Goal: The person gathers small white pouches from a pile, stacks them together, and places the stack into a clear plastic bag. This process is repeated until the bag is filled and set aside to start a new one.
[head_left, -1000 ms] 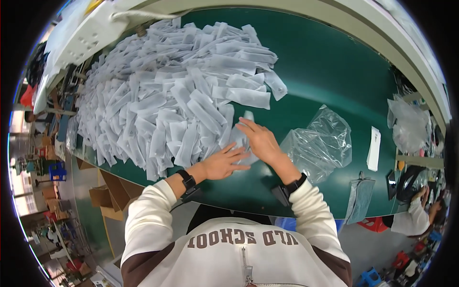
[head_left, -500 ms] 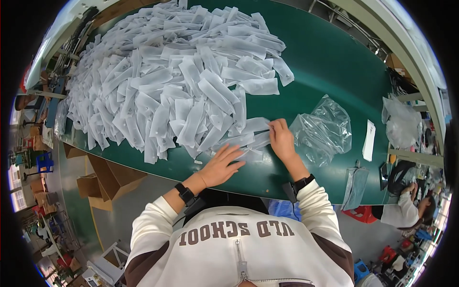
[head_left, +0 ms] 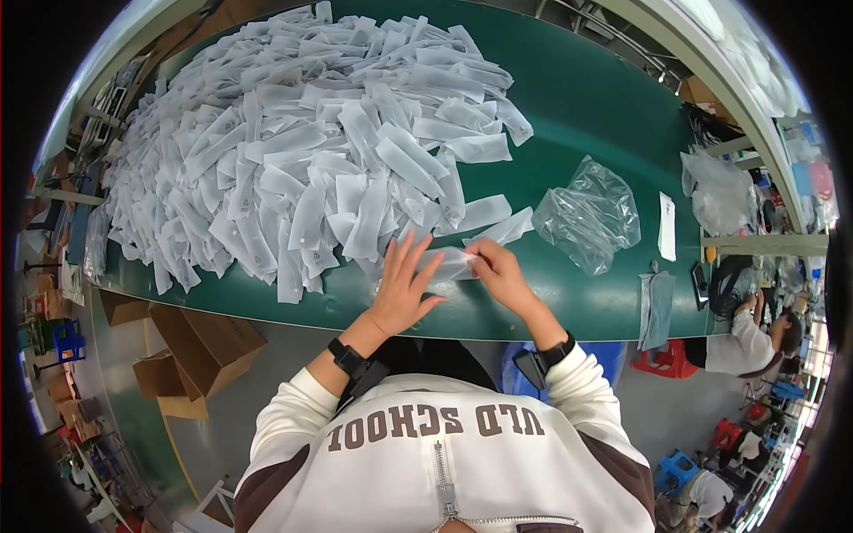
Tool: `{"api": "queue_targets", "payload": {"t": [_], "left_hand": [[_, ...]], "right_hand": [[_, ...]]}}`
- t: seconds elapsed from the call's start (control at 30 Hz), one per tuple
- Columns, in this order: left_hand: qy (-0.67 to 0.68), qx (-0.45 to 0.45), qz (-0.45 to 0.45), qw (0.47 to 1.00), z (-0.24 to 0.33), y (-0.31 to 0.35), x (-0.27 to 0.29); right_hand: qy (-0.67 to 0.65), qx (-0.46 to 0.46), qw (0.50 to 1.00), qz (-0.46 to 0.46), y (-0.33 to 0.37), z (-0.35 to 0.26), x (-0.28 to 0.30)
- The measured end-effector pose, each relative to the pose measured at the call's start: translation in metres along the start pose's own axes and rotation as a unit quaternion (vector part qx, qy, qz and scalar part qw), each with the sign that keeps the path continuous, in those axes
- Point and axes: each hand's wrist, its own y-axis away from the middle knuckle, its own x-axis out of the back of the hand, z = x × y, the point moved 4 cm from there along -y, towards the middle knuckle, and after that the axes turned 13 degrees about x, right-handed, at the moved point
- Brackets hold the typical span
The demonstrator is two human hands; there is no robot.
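Note:
A large heap of frosted, translucent plastic sleeves [head_left: 293, 160] covers the left and middle of the green table [head_left: 604, 115]. At the heap's near right edge, one frosted sleeve [head_left: 456, 266] lies between my hands. My right hand [head_left: 500, 275] pinches its right end between thumb and fingers. Spread nearly flat, my left hand [head_left: 400, 291] rests at its left end, with fingers apart; what lies under the palm is hidden. Just beyond my right hand, a couple of loose sleeves [head_left: 506, 227] lie on the table.
A crumpled clear plastic bag [head_left: 588, 215] lies to the right. Farther right are a narrow white stack [head_left: 666, 226], a grey-green pouch [head_left: 657, 306] and a phone [head_left: 700, 282]. Cardboard boxes [head_left: 200, 346] stand on the floor at left. Another person [head_left: 742, 342] sits at right.
My right hand has moved left and nearer, and now pinches the end of a sleeve. My left hand has turned its fingers more away from me. The whole view has shifted slightly.

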Motion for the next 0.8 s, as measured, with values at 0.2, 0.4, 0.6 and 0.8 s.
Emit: {"api": "queue_targets", "payload": {"t": [0.2,0.4,0.6,0.8], "left_hand": [[0.055,-0.01,-0.197,0.979,-0.015,0.028,-0.032],[0.088,-0.083,-0.215,0.969,-0.013,0.068,-0.063],[0.071,-0.037,-0.214,0.974,-0.014,0.064,-0.076],[-0.011,-0.004,-0.115,0.993,0.011,0.036,-0.066]], "right_hand": [[-0.272,-0.173,0.944,0.072,0.048,-0.017,-0.008],[0.169,-0.081,0.981,0.056,0.047,0.041,-0.001],[0.138,-0.017,0.99,-0.036,0.047,0.062,-0.014],[0.189,0.221,0.941,-0.171,0.066,0.041,-0.006]]}}
